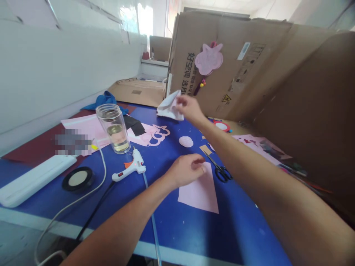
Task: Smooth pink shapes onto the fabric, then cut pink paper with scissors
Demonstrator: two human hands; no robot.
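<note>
My right hand pinches a folded white paper above the far side of the blue table. My left hand lies curled over the edge of a pink paper sheet, its fingers closed. A white hot glue gun lies to the left of that hand, and black-handled scissors lie to its right. Ahead of it sit a round pink puff and a pink cut-out paper shape. A clear glass tumbler holding pale liquid stands beside the glue gun.
A white power strip and a black tape roll lie at the left, with cables running over the table's front edge. Cardboard walls rise behind and right. Printed sheets lie at the right.
</note>
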